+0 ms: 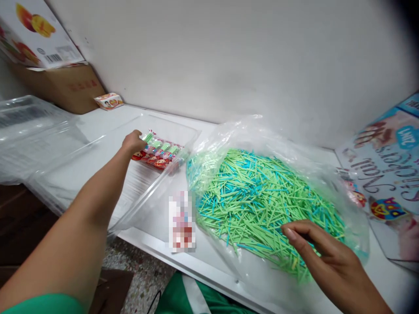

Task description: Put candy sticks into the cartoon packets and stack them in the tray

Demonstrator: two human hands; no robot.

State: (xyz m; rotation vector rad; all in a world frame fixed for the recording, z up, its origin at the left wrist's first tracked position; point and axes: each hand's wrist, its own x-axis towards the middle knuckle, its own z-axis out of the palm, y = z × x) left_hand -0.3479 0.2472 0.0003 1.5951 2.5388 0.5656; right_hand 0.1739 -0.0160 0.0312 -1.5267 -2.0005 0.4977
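My left hand (pixel 132 143) reaches into a clear plastic tray (pixel 140 205). Its fingers are closed at the left end of a row of small packets (pixel 160 152), on the endmost one. Each packet has a clear top showing pale green content and a red printed cartoon lower part. Over a heap of thin green and blue sticks (pixel 255 196), my right hand (pixel 324 248) hovers with thumb and forefinger tips brought together. Whatever may be between them cannot be made out. The sticks lie in an opened clear plastic bag (pixel 235 135).
A blurred-out packet (pixel 182 222) lies near the table's front edge. Clear plastic trays (pixel 36 131) are stacked at left. Behind them stand a cardboard box (pixel 65 85), a fruit-printed box (pixel 39 30) and a small carton (pixel 109 101). A printed "Nail Stickers" box (pixel 389 174) stands at right.
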